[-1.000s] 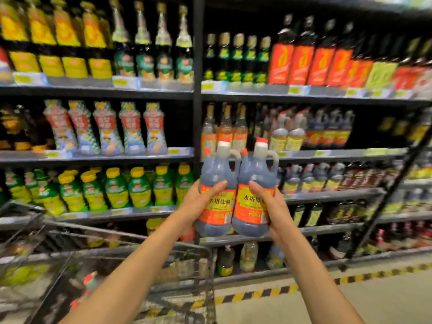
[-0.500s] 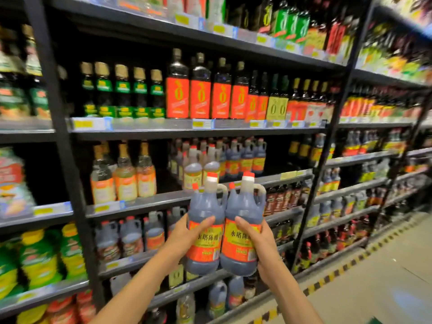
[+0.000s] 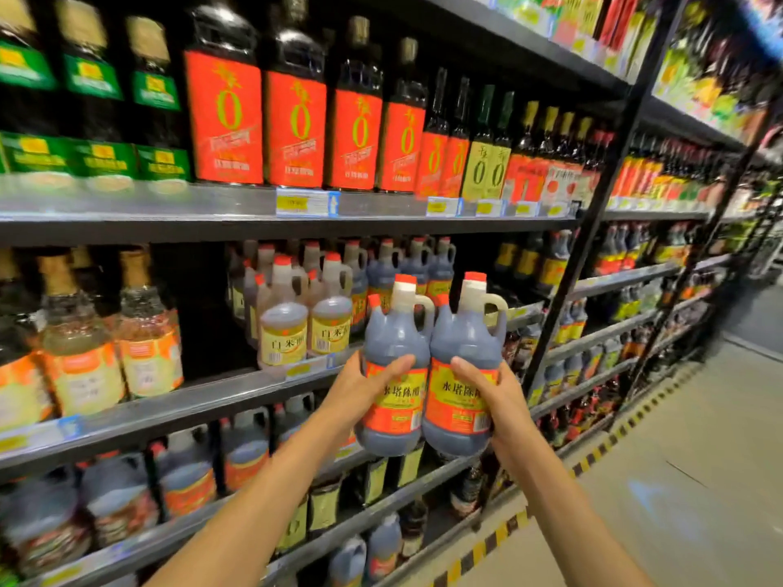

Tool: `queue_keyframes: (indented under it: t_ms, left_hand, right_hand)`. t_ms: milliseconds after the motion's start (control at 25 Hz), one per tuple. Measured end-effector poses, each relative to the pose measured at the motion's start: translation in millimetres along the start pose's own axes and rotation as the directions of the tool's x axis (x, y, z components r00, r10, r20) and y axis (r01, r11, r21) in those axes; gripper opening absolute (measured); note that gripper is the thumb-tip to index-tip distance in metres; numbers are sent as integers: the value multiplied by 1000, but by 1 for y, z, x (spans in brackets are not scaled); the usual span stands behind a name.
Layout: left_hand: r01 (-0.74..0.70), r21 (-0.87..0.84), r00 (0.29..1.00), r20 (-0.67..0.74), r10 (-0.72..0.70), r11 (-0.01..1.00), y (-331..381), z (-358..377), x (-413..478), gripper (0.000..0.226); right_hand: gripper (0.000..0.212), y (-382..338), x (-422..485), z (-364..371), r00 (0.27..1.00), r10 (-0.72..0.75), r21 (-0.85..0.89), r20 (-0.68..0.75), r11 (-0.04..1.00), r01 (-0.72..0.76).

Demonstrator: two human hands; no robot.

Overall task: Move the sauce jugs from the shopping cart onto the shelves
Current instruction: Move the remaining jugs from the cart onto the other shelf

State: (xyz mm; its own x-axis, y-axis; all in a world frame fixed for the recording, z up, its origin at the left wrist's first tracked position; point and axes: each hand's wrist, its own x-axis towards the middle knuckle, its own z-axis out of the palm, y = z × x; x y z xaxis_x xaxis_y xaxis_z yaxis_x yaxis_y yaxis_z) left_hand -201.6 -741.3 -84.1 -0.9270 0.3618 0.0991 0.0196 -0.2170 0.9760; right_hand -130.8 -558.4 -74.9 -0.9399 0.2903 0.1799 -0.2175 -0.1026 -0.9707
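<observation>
I hold two dark sauce jugs side by side, upright, in front of the shelves. The left jug [image 3: 392, 336] has a red cap, a cream handle and a red-orange label; my left hand [image 3: 360, 385] grips its left side, thumb across the label. The right jug [image 3: 466, 332] looks the same; my right hand [image 3: 495, 400] grips its right side. Both jugs touch each other. They hover just in front of the middle shelf [image 3: 178, 408], where like jugs [image 3: 438, 269] stand at the back. The shopping cart is out of view.
Pale vinegar jugs [image 3: 284, 336] stand at the shelf front, just left of my hands. Tall red-labelled bottles [image 3: 224, 116] fill the shelf above. A black upright post [image 3: 580, 264] stands right of the jugs. Grey floor with yellow-black tape [image 3: 593, 455] lies to the right.
I have moved closer to the shelves and turned right; the cart has left the view. Both hands keep their grip, and the jugs have risen toward the middle shelf.
</observation>
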Motion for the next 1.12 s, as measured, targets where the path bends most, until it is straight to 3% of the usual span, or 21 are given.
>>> queue_keyframes:
  t_ms: [120, 320, 600, 720, 840, 1000, 1120]
  left_hand:
    - [-24, 28, 999, -26, 25, 999, -7, 1, 41, 43]
    - [-45, 144, 991, -119, 62, 989, -16, 6, 112, 71]
    - [-85, 260, 970, -201, 140, 962, -34, 55, 224, 69]
    - [-89, 311, 946, -272, 178, 946, -43, 76, 260, 63]
    - [-57, 358, 920, -345, 188, 932, -58, 83, 284, 56]
    - [16, 346, 877, -455, 153, 938, -70, 82, 310, 55]
    - [36, 407, 855, -485, 183, 913, -70, 79, 329, 91]
  right_hand:
    - [62, 15, 47, -15, 1000, 8, -1, 8, 1000, -8]
    - [61, 37, 139, -49, 1000, 1, 3, 31, 1000, -2]
    - [80, 57, 274, -111, 990, -15, -11, 137, 1000, 17]
    - [75, 62, 315, -128, 985, -48, -13, 165, 999, 51]
    - [54, 71, 342, -136, 988, -43, 29, 151, 999, 40]
    - [60, 77, 368, -141, 984, -47, 38, 172, 998, 41]
    - [66, 79, 385, -143, 976, -61, 11, 208, 998, 60]
